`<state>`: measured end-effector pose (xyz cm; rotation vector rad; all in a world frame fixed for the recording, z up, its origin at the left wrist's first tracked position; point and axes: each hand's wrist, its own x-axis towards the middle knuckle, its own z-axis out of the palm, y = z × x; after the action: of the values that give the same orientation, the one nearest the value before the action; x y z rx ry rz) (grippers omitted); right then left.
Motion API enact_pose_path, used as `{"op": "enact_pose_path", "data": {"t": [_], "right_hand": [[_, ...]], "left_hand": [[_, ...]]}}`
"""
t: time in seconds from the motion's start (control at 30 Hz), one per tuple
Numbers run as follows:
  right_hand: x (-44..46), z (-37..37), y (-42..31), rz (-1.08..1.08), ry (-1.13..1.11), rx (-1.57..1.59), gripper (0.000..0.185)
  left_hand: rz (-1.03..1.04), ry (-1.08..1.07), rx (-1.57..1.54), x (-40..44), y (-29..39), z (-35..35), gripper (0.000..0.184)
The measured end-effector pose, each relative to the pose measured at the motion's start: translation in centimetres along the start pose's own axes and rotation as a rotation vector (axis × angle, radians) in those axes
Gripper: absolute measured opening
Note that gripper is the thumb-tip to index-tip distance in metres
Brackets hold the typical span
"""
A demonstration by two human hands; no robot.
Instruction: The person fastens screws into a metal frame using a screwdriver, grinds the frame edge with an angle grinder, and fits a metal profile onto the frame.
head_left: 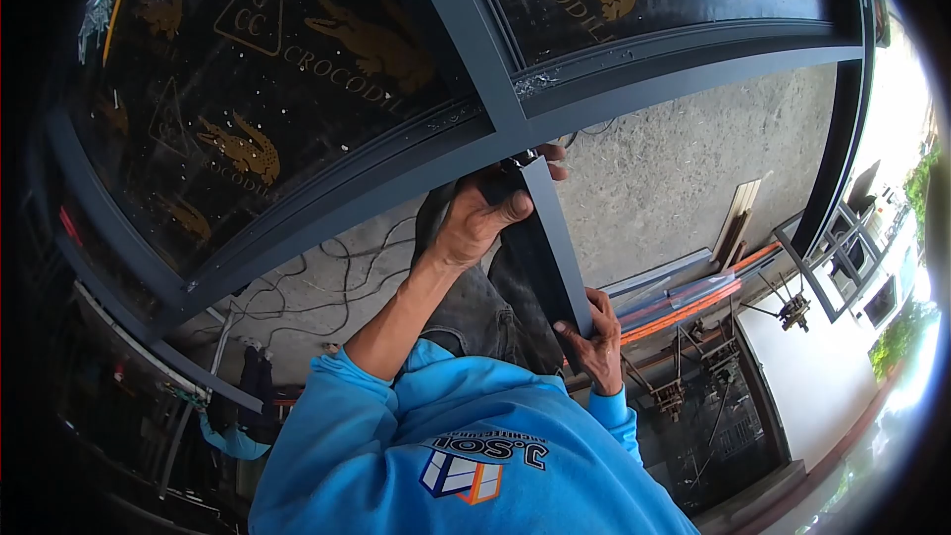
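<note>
A short dark grey metal bar (555, 238) runs down from the long grey frame (634, 94). Near its upper end, my left hand (480, 218) is closed round the bar, with fingertips showing on the far side. That end is close to the frame's joint; whether they touch is unclear. Lower down, my right hand (596, 342) grips the bar's other end from the right, its thumb lying across the near face. Dark panels with gold crocodile prints (367, 40) lie within the frame.
Cables (342, 277) trail over the concrete floor on the left. Orange and clear-wrapped lengths (684, 307) and wooden strips (735, 223) lie at the right. Metal stands (792, 312) are farther right. Another person (238, 441) in blue is at the lower left.
</note>
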<state>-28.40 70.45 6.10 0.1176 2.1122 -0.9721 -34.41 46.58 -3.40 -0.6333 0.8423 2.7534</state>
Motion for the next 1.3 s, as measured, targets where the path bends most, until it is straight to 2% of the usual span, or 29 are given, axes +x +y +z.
{"op": "enact_pose_path", "data": {"t": [0.07, 0.13, 0.23, 0.3, 0.43, 0.5, 0.53, 0.57, 0.67, 0.73, 0.77, 0.83, 0.87, 0.9, 0.97, 1.0, 1.1, 1.13, 1.17, 1.23, 1.27, 1.3], "right_hand": [[-0.2, 0.2, 0.2, -0.045, 0.04, -0.027, 0.057], [-0.7, 0.9, 0.0, -0.109, 0.125, -0.202, 0.061], [-1.6, 1.6, -1.5, -0.067, 0.167, -0.23, 0.06], [-2.3, 1.5, -2.1, -0.057, 0.174, -0.239, 0.06], [-2.3, 0.7, -2.3, -0.075, 0.249, -0.337, 0.06], [-0.7, -1.6, -2.2, -0.046, 0.088, -0.186, 0.055], [0.4, -3.0, -1.7, 0.002, -0.026, -0.027, 0.051], [1.6, -3.9, -2.0, 0.056, -0.126, 0.002, 0.052], [3.0, -4.5, 0.1, 0.062, -0.237, 0.123, 0.053], [3.8, -4.4, 2.3, 0.2, -0.46, 0.392, 0.052], [3.9, -4.2, 4.0, 0.191, -0.46, 0.394, 0.052], [4.4, -3.3, 5.6, 0.321, -0.751, 0.861, 0.05], [4.4, -2.8, 5.4, 0.266, -0.832, 1.081, 0.055], [4.7, -2.3, 5.1, 0.253, -0.829, 1.082, 0.055], [4.4, -1.6, 4.7, 0.458, -0.936, 1.357, 0.063], [3.4, -1.5, 4.3, 0.464, -0.934, 1.371, 0.063], [2.4, -2.2, 0.4, 0.149, -0.153, 0.602, 0.098], [0.2, -1.9, 0.0, 0.12, -0.071, 0.529, 0.112], [-1.8, -1.1, -0.3, -0.067, 0.0, 0.211, 0.113], [-4.1, 0.8, -3.1, 0.07, 0.194, -0.334, 0.111], [-3.8, 0.0, -2.9, 0.066, 0.202, -0.337, 0.111], [-2.7, -1.5, -2.5, 0.09, -0.016, -0.235, 0.106]], "left_hand": [[-0.007, 0.004, -0.042, 0.1, 0.0, 0.4, 0.068], [-0.01, 0.012, -0.08, 0.2, -0.2, 0.4, 0.069], [-0.028, -0.004, -0.158, 0.3, -0.4, 0.3, 0.074], [-0.112, -0.01, -0.302, 0.3, -0.3, 0.6, 0.086], [-0.078, -0.074, -0.304, 1.0, -0.6, 0.7, 0.077], [-0.147, 0.048, -0.328, 0.8, -0.6, 0.9, 0.111], [-0.147, 0.049, -0.323, 0.4, -0.5, 0.9, 0.111], [-0.172, 0.036, -0.287, -0.1, -0.5, 0.7, 0.114], [-0.187, 0.012, -0.227, -1.3, -0.9, 0.5, 0.12], [-0.174, -0.032, -0.249, -1.9, -1.4, -0.2, 0.122], [-0.17, -0.035, -0.241, -1.8, -1.9, -0.5, 0.122], [-0.143, -0.205, -0.424, -0.9, -2.5, -0.3, 0.121], [-0.136, -0.228, -0.351, -0.5, -1.9, 0.9, 0.108], [-0.135, -0.238, -0.343, -0.2, -2.5, 0.8, 0.108], [-0.055, -0.366, -0.548, -0.1, -3.0, 1.4, 0.084], [-0.07, -0.26, -0.638, -0.7, -3.3, 2.2, 0.07], [-0.061, -0.195, -0.604, -1.0, -3.1, 2.3, 0.065], [-0.03, -0.155, -0.576, -1.2, -3.3, 2.9, 0.065], [-0.034, -0.164, -0.571, -1.3, -3.1, 3.0, 0.065], [-0.084, -0.117, -0.59, -1.9, -2.8, 3.1, 0.073], [-0.081, -0.126, -0.591, -2.1, -2.5, 3.3, 0.073], [-0.093, -0.048, -0.429, -2.3, -2.0, 3.6, 0.077]]}}
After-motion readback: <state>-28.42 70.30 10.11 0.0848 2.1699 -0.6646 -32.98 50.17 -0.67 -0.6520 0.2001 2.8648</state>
